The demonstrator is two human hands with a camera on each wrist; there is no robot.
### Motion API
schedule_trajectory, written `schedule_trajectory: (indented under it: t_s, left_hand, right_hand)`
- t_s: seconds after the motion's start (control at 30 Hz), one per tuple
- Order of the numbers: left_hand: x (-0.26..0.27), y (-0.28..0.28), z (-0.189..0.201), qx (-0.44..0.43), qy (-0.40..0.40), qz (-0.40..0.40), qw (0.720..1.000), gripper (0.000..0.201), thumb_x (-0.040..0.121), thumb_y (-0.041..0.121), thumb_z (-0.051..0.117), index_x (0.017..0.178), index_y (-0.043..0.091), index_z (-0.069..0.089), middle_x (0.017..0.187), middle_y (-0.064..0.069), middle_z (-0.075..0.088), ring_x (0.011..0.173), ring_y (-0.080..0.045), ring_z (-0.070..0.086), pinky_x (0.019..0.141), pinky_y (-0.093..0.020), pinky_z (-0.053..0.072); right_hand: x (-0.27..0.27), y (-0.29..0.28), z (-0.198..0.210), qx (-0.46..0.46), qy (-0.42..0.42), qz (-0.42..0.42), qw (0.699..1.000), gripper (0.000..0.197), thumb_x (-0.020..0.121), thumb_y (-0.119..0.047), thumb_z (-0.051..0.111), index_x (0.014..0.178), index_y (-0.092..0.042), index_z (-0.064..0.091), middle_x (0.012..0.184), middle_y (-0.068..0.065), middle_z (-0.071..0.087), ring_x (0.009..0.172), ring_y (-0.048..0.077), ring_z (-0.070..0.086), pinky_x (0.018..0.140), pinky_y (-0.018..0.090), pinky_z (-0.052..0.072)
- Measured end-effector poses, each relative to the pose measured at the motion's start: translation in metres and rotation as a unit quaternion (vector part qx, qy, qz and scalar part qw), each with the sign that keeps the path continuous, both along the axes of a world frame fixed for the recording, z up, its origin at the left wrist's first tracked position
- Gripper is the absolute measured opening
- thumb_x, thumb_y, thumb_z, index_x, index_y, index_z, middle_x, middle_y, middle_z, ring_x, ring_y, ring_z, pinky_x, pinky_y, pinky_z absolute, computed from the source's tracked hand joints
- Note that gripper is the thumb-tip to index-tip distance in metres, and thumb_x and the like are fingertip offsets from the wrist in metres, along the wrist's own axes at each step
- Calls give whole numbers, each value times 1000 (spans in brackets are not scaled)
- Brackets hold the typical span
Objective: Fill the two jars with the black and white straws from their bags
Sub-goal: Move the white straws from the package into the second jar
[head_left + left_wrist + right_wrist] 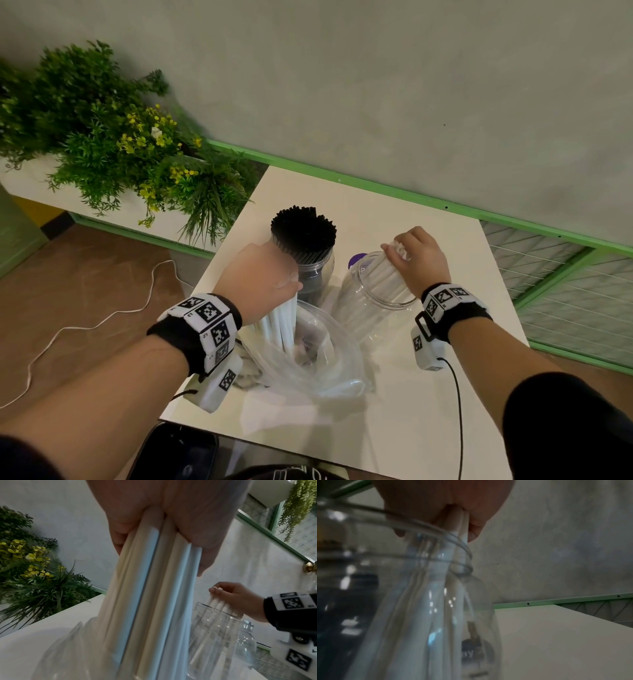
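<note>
Both hands holding white straws, one bunch going into the clear jar

Left hand curled round a bunch of long white straws, lower ends down in the crumpled clear plastic bag just below the hand. Right hand pinches a smaller bunch of white straws, lower ends inside the clear wide-mouth plastic jar under it. Between the hands, farther off, second clear jar packed with black straws. All on white tabletop
</note>
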State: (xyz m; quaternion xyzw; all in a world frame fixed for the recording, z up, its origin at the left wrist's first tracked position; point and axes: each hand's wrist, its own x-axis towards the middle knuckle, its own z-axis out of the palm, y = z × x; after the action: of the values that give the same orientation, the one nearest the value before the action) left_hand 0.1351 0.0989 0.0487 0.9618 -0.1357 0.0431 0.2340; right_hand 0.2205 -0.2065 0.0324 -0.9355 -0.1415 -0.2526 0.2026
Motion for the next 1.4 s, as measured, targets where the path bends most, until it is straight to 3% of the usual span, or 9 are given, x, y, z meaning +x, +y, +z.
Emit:
schedule_trajectory:
  t_s: [0.1, 0.27, 0.43, 0.73, 0.93, 1.07, 1.17, 1.27, 1.4]
  left_hand:
    - [0, 1, 1, -3, -3, -3, 1000, 49, 72, 66, 32, 92, 33, 61, 93, 13, 47, 94, -19, 44, 86, -33, 41]
    - [1, 1, 0, -8, -2, -1, 1000, 45, 73, 66, 33, 90, 34, 60, 93, 13, 48, 94, -18, 44, 85, -35, 42]
    - [1, 3, -1, -6, 1, 0, 1000, 45, 72, 67, 33, 90, 36, 59, 95, 12, 49, 95, -18, 44, 86, -34, 41]
    - [2, 3, -1, -2, -6, -1, 1000, 48, 72, 67, 31, 92, 34, 60, 97, 12, 50, 94, -16, 43, 83, -31, 40]
    - [0, 4, -1, 0, -10, -7, 1000, 50, 71, 67, 31, 92, 34, 61, 95, 13, 50, 95, -17, 45, 84, -29, 38]
    - [-1, 4, 1, 5, -10, -8, 1000, 51, 71, 68, 29, 93, 34, 61, 97, 13, 50, 95, -16, 44, 84, -26, 35]
    - [-3, 5, 1, 2, -13, -6, 1000, 51, 70, 67, 30, 92, 33, 61, 96, 12, 51, 95, -16, 44, 83, -25, 33]
    - [-4, 5, 0, -7, -15, -4, 1000, 49, 70, 66, 31, 90, 33, 60, 96, 11, 51, 94, -17, 45, 84, -26, 34]
    - [-6, 5, -1, -3, -19, -6, 1000, 47, 71, 66, 31, 89, 34, 60, 96, 12, 52, 94, -17, 45, 82, -26, 34]
  right_hand:
    - [11, 1, 12, 30, 19, -8, 999, 22, 88, -28, 68, 85, -6, 68, 83, 5, 59, 70, 24, 56, 62, 30, 43]
    - [24, -2, 15, -31, 125, -12, 992, 27, 96, -34, 53, 98, -14, 71, 92, 4, 63, 91, 28, 55, 73, 29, 37]
    - [22, -5, 15, -23, 85, 13, 996, 36, 92, -35, 60, 123, -16, 61, 117, 9, 56, 108, 30, 49, 94, 39, 42]
    - [-49, -21, -11, 237, 79, -74, 965, 68, 88, -65, 42, 142, -24, 36, 141, 1, 32, 129, 22, 38, 108, 50, 38]
    - [-61, 1, -23, 228, 151, -66, 960, 84, 88, -44, 59, 152, -17, 12, 156, 3, 10, 143, 19, 19, 116, 40, 25]
    - [-39, 7, -12, 272, 131, -87, 949, 72, 95, -28, 57, 151, -14, 14, 154, 8, 16, 137, 23, 32, 109, 36, 36]
    - [-40, 4, -14, 303, 115, -199, 925, 55, 96, -33, 53, 143, -12, 34, 142, 13, 32, 126, 28, 41, 102, 31, 37]
    - [-55, 1, -26, 298, 99, -196, 929, 38, 97, -33, 53, 128, -12, 51, 122, 8, 42, 107, 28, 51, 96, 38, 44]
    - [-57, -2, -20, 236, 79, -168, 954, 22, 98, -17, 52, 113, -6, 64, 107, 11, 56, 83, 17, 52, 76, 18, 38]
